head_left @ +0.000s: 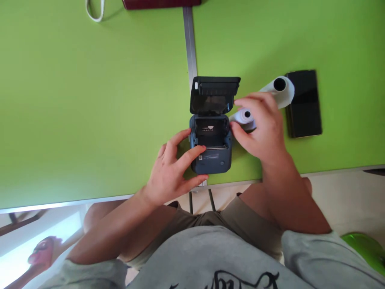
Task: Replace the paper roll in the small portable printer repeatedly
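A small dark blue-grey printer (211, 160) lies on the green table near its front edge, its black lid (212, 96) swung open and the inner compartment showing. My left hand (176, 168) holds the printer at its left side and lower edge, with one finger on the front rim of the compartment. At the printer's right side is my right hand (261, 124), thumb by the body's corner and forefinger by the lid. Beside and partly behind that hand are a small white paper roll (246, 115) and a larger white roll (285, 96).
A black rectangular device (305, 104) lies right of the larger roll. A dark red object (162, 3) and a white loop (95, 16) are at the far edge of view. A metal strip (189, 40) crosses the green table (90, 100).
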